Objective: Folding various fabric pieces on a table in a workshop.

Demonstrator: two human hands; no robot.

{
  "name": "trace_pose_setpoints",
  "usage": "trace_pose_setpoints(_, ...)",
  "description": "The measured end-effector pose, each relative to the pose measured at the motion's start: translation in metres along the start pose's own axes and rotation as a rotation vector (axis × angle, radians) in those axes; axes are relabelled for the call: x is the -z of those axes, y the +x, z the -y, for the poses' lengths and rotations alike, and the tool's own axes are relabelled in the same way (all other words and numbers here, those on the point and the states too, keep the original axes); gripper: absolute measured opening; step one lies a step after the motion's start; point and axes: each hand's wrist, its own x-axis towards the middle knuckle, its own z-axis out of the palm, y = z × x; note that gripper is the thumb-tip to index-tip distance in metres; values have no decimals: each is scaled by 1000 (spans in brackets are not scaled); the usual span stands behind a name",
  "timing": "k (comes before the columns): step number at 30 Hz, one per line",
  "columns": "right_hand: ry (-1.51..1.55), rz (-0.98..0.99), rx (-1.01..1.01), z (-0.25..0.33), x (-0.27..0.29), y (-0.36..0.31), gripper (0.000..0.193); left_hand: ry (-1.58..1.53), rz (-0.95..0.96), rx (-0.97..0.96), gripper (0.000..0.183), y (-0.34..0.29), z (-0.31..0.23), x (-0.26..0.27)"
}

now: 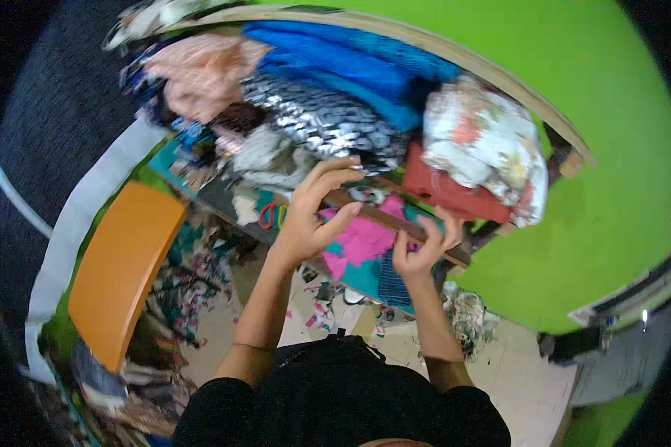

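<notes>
Brown bar (386, 217) partly hidden by right grip (423, 257), floral cloth (479, 141) blurred.

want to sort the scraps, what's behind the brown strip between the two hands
Pink cloth shows along both edges of the brown strip, with a teal surface around the cloth. What lies directly behind the strip is covered.

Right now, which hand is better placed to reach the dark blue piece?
Probably the right hand: it is close to the dark blue piece, while the pink fabric lies between that piece and the left hand. Both hands are at the brown strip; blur hides either grip's firmness.
</notes>
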Motion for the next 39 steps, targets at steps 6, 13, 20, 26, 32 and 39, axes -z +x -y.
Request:
trace_pose_setpoints(6,670,487,-154,149,-72,-80,21,178,-133,659,26,-169,-9,133)
trace_pose_setpoints(13,1288,901,-34,350,-89,-139,13,478,-500,1220,33,-396,-113,244)
trace_pose_setpoints(20,1720,1386,370,500,-90,-169,13,691,-977,1310,35,-490,-210,289)
trace_pose_setpoints(26,1775,1576,662,593,-110,-192,15,723,-1184,1428,41,-525,-234,308)
trace_pose_setpoints(32,1755,1752,773,675,-168,-208,17,602,-1172,1660,50,-567,-207,362)
trace_pose_setpoints(39,1674,1779,791,774,-265,-197,18,503,-1429,1481,54,-587,-187,458)
